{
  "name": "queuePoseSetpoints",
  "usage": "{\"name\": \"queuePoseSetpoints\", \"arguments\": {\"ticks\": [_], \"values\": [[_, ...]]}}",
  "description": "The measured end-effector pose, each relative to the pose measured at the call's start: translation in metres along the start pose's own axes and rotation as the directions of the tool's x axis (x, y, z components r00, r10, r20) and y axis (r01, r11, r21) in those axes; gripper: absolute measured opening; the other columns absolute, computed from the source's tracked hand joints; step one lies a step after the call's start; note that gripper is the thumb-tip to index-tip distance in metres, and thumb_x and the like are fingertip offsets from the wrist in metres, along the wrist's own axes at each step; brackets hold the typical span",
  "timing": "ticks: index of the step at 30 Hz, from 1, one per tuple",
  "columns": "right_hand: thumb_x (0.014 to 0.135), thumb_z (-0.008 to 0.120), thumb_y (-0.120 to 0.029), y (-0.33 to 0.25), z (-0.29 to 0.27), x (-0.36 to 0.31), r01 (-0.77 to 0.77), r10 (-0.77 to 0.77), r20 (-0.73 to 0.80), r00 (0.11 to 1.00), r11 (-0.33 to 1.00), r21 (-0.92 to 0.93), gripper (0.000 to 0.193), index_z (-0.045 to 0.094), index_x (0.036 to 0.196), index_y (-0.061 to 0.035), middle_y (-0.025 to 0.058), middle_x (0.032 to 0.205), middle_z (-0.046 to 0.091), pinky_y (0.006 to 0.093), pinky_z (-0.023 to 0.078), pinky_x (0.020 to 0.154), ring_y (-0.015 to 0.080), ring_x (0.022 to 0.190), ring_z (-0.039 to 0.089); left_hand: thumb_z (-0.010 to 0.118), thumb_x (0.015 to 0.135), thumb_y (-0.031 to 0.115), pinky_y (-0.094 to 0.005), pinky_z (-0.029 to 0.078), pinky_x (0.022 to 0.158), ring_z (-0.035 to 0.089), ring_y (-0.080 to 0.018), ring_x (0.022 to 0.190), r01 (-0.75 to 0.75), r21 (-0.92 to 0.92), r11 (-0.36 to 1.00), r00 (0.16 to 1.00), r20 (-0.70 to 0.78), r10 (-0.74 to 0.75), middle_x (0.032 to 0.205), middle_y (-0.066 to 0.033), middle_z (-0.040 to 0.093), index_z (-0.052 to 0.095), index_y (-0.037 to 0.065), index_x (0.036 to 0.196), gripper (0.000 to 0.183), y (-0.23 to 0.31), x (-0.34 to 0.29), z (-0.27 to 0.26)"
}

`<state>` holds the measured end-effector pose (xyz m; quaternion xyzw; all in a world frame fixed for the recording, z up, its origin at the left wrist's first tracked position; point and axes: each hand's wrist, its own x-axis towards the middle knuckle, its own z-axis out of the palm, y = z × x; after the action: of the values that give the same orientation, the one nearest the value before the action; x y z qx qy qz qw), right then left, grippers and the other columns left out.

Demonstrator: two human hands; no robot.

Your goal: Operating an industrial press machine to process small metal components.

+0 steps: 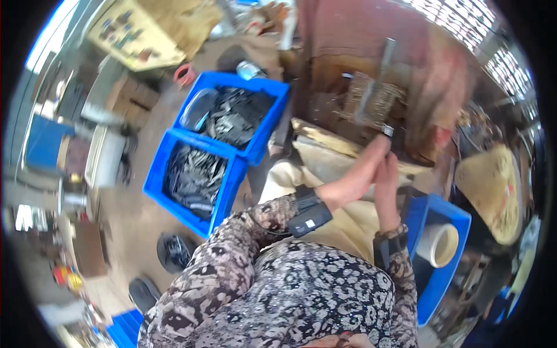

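Both hands meet in front of me at the near edge of a brown, stained machine (325, 98). My left hand (366, 164) is closed, with a small silvery piece (387, 130) at its fingertips; blur hides its kind. Close against it on the right, my right hand (385, 176) has its fingers together, and whatever they hold is hidden. Just beyond the fingertips lies a rough, straw-coloured block (371, 100) on the machine, with a grey metal bar (387, 58) rising behind it. A pale cloth (281, 180) covers my lap below the hands.
Left of me, two blue crates (152, 174) hold dark, flat strips. A blue bin (461, 217) with a white tub (439, 245) stands close to my right arm. Farther right is a tan, rounded triangular board (490, 194). Dark shoes (144, 293) lie on the floor at left.
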<state>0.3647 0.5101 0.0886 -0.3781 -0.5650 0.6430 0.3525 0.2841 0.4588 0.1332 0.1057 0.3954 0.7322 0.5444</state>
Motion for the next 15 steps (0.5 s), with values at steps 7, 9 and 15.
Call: {"name": "queuePoseSetpoints", "arguments": {"ticks": [7,9,15], "values": [[0.098,0.048,-0.020,-0.022,-0.004,0.022,-0.121,0.102,0.228,0.968,0.990,0.073,0.020,0.052,0.109,-0.0039,0.0027,0.088,0.058,0.0243,0.044,0.056,0.0097,0.065,0.051,0.058,0.094,0.022,-0.0217,0.049,0.077,0.062,-0.0136,0.093,-0.262,0.431,0.864,0.965,0.136,0.225,0.107,-0.0087,0.065,0.056,-0.003,0.122,0.038,0.050,0.007,-0.093],[0.097,0.049,-0.015,-0.040,0.003,0.030,-0.233,0.207,0.133,0.969,0.946,0.227,0.012,0.049,0.102,-0.0049,0.0029,0.080,0.055,0.0267,0.043,0.052,0.0104,0.061,0.050,0.061,0.091,0.015,-0.0253,0.052,0.080,0.066,-0.0160,0.090,-0.138,0.414,0.900,0.987,-0.018,0.159,0.100,-0.0092,0.068,0.062,-0.002,0.114,0.028,0.092,0.003,-0.136],[0.096,0.053,-0.016,-0.030,-0.012,0.078,-0.192,0.156,0.161,0.975,0.952,0.238,0.008,0.047,0.095,-0.0102,0.0021,0.088,0.055,0.0240,0.035,0.053,0.0082,0.061,0.043,0.064,0.085,0.014,-0.0335,0.053,0.074,0.068,-0.0229,0.081,0.037,0.986,0.162,0.738,-0.136,0.661,0.089,-0.0122,0.071,0.070,0.006,0.098,0.017,0.154,-0.010,-0.312]]}}
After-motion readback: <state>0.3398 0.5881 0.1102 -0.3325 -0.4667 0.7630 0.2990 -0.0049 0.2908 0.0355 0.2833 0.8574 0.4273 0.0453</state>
